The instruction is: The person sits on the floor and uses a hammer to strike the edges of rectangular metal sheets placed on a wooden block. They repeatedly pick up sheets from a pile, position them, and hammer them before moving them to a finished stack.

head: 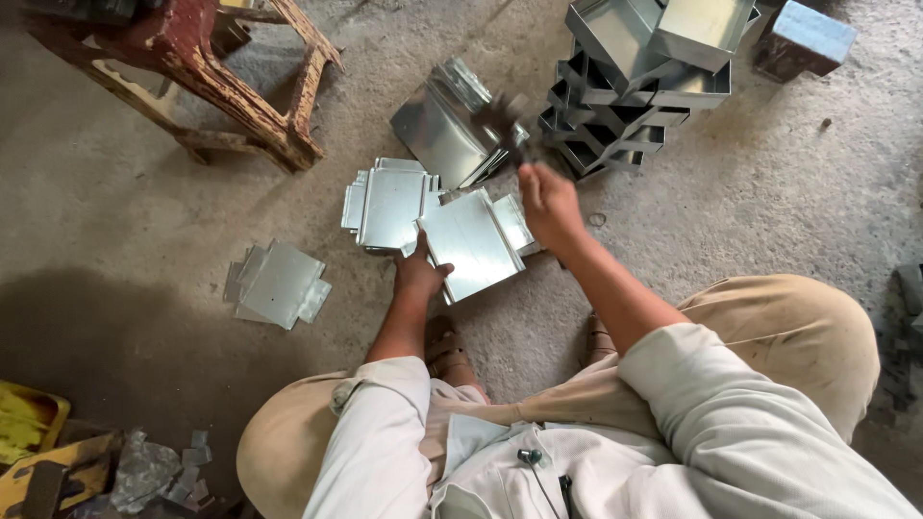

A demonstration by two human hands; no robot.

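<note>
**Sheet under the left hand, tool raised on the right**

While we squat on the concrete floor (144,250), our left hand (420,274) presses down on the near-left corner of a flat cut metal sheet (471,242), fingers curled over its edge and holding it in place. That sheet lies just ahead of our knees, its long axis running from near-left to far-right, so the left hand is the closer of the two. Our right hand (548,204) is closed around a dark tool (505,120), blurred so that we cannot tell its kind, held above the sheet's far edge.

Touching the sheet on its left is a small pile of similar blanks (385,204); another pile (277,284) lies well apart, further left. Beyond the tool rest a bent piece (444,125) and a stack of folded metal trays (644,72). A worn red wooden stool (231,77) stands far left.
</note>
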